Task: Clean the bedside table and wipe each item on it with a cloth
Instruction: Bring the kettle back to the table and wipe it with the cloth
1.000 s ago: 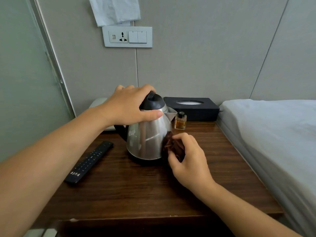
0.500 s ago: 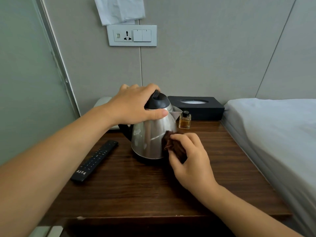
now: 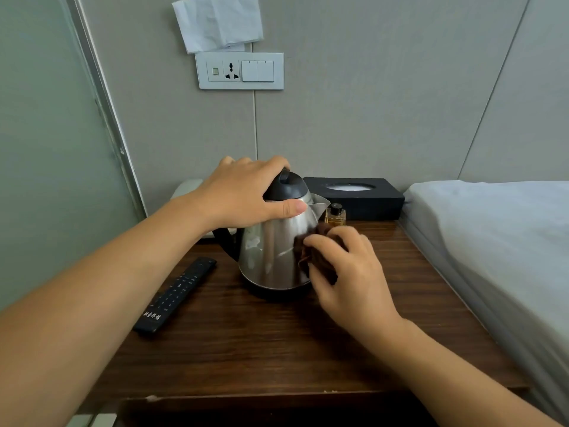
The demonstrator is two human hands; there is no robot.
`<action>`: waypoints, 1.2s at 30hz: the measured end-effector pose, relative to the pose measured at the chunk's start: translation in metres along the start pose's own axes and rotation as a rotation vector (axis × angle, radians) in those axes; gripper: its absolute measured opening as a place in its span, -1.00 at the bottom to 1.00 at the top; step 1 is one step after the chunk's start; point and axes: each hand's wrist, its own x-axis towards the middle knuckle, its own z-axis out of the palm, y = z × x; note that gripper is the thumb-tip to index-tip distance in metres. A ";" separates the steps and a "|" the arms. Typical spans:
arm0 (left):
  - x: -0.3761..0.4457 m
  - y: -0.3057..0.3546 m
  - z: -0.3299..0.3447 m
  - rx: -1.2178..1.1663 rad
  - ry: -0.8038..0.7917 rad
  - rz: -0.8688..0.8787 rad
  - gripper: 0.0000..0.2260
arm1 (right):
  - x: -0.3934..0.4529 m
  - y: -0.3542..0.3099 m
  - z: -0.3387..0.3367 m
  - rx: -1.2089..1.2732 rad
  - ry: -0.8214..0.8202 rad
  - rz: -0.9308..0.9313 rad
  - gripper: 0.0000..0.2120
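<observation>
A dark wooden surface (image 3: pixel 246 349) fills the lower centre. On it are set a kettle (image 3: pixel 274 251) at centre, a remote (image 3: pixel 177 295) lower left, a small bottle (image 3: pixel 335 214) and a black tissue box (image 3: pixel 354 197) behind.

This is a bedroom, most likely a hotel or guest room; a dark wooden bedside table (image 3: pixel 400 318) stands just beside a bed (image 3: pixel 492 241) made up in pale sheets, against a wall of grey padded panels (image 3: pixel 385 103). On the table sit the usual guest-room things: a steel kettle (image 3: pixel 271 251), a black tissue box (image 3: pixel 354 198), a small perfume bottle (image 3: pixel 336 214) and a remote control (image 3: pixel 175 295); above it on the wall is a white plate with a socket and switches (image 3: pixel 240 70).
</observation>
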 end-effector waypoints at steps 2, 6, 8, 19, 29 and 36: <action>0.000 -0.001 0.001 0.002 0.016 0.001 -0.30 | 0.006 0.001 0.001 0.035 0.064 0.057 -0.55; 0.000 -0.002 0.004 0.014 0.021 -0.016 -0.27 | -0.017 -0.001 0.006 0.018 -0.051 -0.020 -0.53; -0.001 -0.001 0.003 0.021 0.014 -0.023 -0.25 | -0.017 0.000 0.003 -0.003 -0.090 -0.068 -0.55; 0.000 -0.001 0.000 0.040 0.028 -0.031 -0.26 | -0.009 0.000 0.000 -0.032 -0.128 -0.147 -0.53; -0.002 0.007 -0.001 0.057 0.009 -0.099 -0.28 | -0.005 0.002 -0.007 0.046 -0.150 -0.080 -0.46; -0.014 -0.019 -0.015 -0.260 -0.063 -0.053 -0.27 | 0.021 0.001 -0.012 0.273 -0.023 0.184 -0.45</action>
